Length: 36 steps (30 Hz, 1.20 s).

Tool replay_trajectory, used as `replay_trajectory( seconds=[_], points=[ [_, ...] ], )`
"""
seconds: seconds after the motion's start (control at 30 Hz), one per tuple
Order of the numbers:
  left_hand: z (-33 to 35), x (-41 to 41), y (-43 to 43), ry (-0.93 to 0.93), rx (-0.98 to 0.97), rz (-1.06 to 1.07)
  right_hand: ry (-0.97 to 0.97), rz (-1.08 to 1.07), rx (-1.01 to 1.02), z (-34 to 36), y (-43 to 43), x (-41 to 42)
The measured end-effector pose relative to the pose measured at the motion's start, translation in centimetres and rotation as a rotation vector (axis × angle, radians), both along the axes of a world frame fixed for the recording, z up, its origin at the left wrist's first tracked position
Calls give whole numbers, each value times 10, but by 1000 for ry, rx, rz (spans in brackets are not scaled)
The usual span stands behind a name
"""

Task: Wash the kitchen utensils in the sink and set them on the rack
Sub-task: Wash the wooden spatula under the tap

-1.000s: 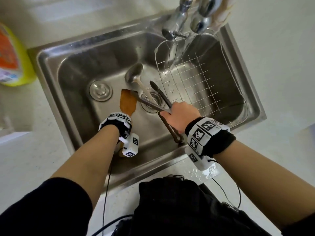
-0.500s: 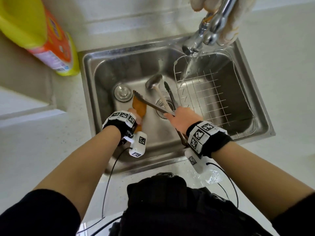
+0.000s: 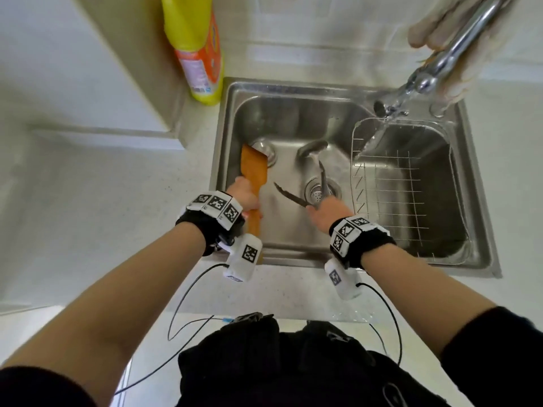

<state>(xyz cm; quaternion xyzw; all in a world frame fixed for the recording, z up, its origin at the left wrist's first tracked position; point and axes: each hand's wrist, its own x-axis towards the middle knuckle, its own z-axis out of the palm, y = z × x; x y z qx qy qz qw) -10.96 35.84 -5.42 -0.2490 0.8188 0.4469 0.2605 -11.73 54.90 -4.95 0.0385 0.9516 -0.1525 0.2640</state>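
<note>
My left hand [image 3: 245, 196] grips the handle of a wooden spatula [image 3: 253, 168], whose flat blade points toward the far left of the steel sink [image 3: 293, 118]. In my right hand [image 3: 329, 211] I hold dark metal tongs [image 3: 296, 196] with their two arms spread apart over the drain [image 3: 318, 192]. A metal ladle [image 3: 313, 148] lies in the basin beyond the tongs, its bowl to the back. The wire rack [image 3: 411, 186] sits in the right half of the sink. Water runs from the tap [image 3: 417, 86] onto the rack's far left corner.
A yellow detergent bottle [image 3: 197, 45] stands on the counter at the sink's back left corner. A round plug [image 3: 266, 151] lies on the basin floor beside the spatula blade. A gloved hand [image 3: 440, 27] of someone else rests on the tap handle. Cables hang from my wristbands.
The view has swung left. My left hand has lifted the spatula toward the sink's left wall, and my right hand has raised the tongs off the ladle, their arms spread wider.
</note>
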Motion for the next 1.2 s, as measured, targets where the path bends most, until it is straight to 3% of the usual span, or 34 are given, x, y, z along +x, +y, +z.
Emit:
replay_trajectory(
  seconds=[0.17,0.27,0.4,0.53,0.83,1.2],
  points=[
    [3,5,15,174,23,36,-5,62,78,-13,2,11],
    [-4,10,19,317,35,44,-23,127,21,-17,7,10],
    [-8,18,28,411,115,55,148,1,-375,-10,7,5],
    [-17,31,25,388,52,-2,10,-449,-907,-2,-7,-3],
    [-22,40,15,322,-165,-177,-137,-678,-992,-12,5,-1],
    [-27,27,26,340,-335,-406,-95,-723,-1042,-12,21,-1]
  ],
)
